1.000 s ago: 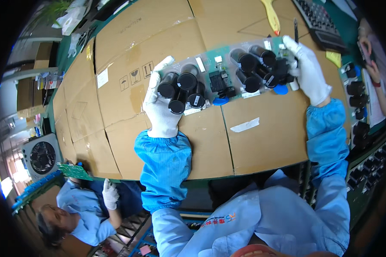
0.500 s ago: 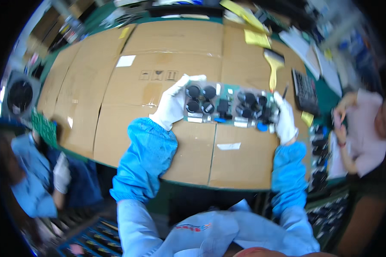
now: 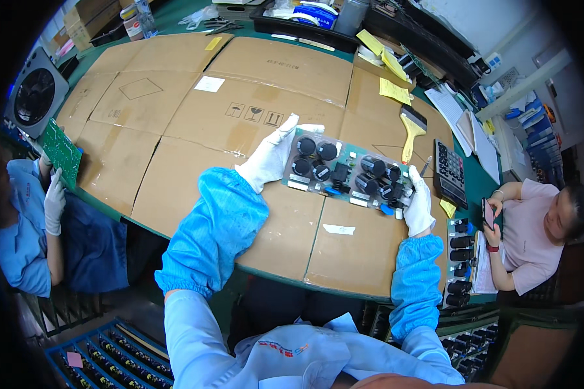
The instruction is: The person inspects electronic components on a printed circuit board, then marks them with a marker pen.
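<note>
Between my hands, above the cardboard-covered table, is a green circuit board [image 3: 349, 157] with several black round capacitors and small blue parts. My left hand [image 3: 272, 155], in a white glove, grips its left end with the fingers closed behind and along the edge. At the right end my gloved right hand [image 3: 420, 206] pinches the board's edge. Blue sleeve covers run up both forearms. A yellow-handled brush [image 3: 411, 135] lies just beyond the board's right end, near a thin pen-like tool [image 3: 426, 166].
Cardboard sheets [image 3: 194, 155] cover the table. At the right lie a calculator [image 3: 450, 170], papers [image 3: 449, 117] and a seated person with a phone [image 3: 490, 212]. A co-worker at left holds another green board [image 3: 61, 154] near a fan [image 3: 36, 94]. Blue racks [image 3: 110, 356] stand below left.
My view has turned a little and sharpened. The board now tilts down toward its right end, still held in both hands. The co-worker's gloved hand at left has come up to the other board.
</note>
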Tool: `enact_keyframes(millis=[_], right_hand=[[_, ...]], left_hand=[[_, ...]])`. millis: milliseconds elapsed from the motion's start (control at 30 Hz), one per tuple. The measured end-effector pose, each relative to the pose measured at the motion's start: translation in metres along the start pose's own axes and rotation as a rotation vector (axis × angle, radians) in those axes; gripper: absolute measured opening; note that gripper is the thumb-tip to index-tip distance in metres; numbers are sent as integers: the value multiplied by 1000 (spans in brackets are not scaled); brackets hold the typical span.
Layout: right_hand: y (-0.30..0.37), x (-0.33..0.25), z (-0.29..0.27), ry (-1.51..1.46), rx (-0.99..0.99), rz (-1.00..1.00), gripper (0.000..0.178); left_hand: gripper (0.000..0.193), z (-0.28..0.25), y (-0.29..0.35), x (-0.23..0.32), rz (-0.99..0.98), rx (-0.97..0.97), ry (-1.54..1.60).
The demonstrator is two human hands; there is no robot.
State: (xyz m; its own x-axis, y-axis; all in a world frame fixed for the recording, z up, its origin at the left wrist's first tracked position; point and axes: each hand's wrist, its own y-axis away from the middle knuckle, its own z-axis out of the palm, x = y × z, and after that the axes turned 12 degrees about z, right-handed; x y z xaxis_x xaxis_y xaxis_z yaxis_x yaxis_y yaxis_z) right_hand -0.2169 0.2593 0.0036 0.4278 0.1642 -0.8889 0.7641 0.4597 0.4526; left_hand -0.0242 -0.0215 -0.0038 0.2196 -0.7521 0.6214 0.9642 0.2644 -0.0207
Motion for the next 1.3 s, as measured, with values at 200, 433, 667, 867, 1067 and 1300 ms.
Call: enact_keyframes(millis=[200,433,667,867,1067,1300], right_hand=[[7,-3,5,11,37,-11,43],[1,1,1,24,40,1,39],[0,2,5,-3,60,-15,37],[-2,4,7,81,84,-22,35],[0,3,-1,102,102,-16,35],[7,-11,-4,150,35,-33,44]], left_hand=[[67,4,1,2,-15,-3,-68],[64,-1,0,-3,16,2,-101],[61,-6,-2,-4,1,5,-73],[59,-9,-3,2,-32,66,-85],[57,3,-5,-2,-60,134,-104],[65,10,-2,-10,-24,117,-166]])
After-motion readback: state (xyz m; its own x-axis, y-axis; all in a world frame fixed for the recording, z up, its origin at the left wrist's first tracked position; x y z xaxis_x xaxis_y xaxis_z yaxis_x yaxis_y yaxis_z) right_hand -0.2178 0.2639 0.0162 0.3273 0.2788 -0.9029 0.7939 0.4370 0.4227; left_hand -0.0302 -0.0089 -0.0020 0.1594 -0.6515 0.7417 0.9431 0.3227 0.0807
